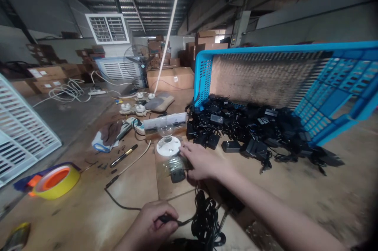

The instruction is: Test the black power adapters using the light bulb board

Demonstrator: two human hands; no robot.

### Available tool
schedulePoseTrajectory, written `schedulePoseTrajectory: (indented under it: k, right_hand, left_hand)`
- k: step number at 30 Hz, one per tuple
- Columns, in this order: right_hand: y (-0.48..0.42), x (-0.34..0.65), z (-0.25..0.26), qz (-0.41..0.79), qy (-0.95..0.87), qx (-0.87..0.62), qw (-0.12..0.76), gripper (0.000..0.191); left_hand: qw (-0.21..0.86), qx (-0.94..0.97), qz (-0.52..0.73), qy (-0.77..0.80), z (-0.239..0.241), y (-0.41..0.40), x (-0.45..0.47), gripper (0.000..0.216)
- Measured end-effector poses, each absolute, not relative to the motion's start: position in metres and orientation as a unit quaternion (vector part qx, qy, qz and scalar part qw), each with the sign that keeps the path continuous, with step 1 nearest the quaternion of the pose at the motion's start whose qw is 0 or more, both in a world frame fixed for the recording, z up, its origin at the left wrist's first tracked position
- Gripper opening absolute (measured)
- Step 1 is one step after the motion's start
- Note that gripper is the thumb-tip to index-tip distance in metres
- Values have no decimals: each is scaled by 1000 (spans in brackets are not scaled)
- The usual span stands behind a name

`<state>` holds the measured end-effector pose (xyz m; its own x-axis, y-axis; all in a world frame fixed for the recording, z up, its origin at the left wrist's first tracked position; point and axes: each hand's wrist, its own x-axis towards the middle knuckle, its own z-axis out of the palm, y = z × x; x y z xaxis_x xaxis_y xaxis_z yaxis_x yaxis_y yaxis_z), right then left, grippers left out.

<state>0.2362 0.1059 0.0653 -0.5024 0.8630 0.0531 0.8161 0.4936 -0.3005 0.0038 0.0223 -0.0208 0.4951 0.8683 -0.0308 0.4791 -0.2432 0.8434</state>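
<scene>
My left hand [161, 221], low in the middle, is closed with its fingers around a black cable connector [168, 219]. A thin black cord runs from it toward a bundled black cable [203, 219]. Further up, my right hand [203, 160] reaches over a wooden board [165, 192], fingers stretched and thumb apart. Its fingertips are at the rim of a white lamp holder [168, 146] with a clear bulb [165, 131]. Just left of the thumb is a black power adapter [177, 175], beside clear tape. What lies under the palm is hidden.
A blue crate [203, 56] lies on its side at right, with many black adapters [236, 125] spilling out. Left are a yellow tape roll [63, 190], a pen [124, 155], a cloth [109, 135] and a white crate [26, 133]. A thin pole [169, 30] rises behind the board.
</scene>
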Motion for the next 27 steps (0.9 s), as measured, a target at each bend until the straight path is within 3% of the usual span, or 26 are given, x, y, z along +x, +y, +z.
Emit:
schedulePoseTrajectory:
  k: [4, 7, 11, 13, 19, 27]
  right_hand:
    - [125, 258, 45, 109, -810, -573, 71, 57]
    - [109, 276, 41, 95, -778, -614, 92, 58]
    - [74, 264, 46, 154, -794, -520, 275, 71]
    - [61, 245, 41, 196, -816, -439, 322, 75]
    - [55, 211, 14, 179, -846, -430, 259, 84]
    - [53, 212, 10, 168, -844, -452, 236, 87]
  left_hand:
    - [391, 774, 209, 452, -17, 23, 3, 27]
    - [400, 772, 209, 448, -17, 25, 4, 25]
    - [393, 786, 230, 418, -30, 28, 3, 29]
    - [383, 785, 239, 424, -37, 28, 2, 29]
    - [399, 789, 215, 415, -29, 25, 5, 21]
    - [281, 851, 127, 424, -36, 23, 5, 18]
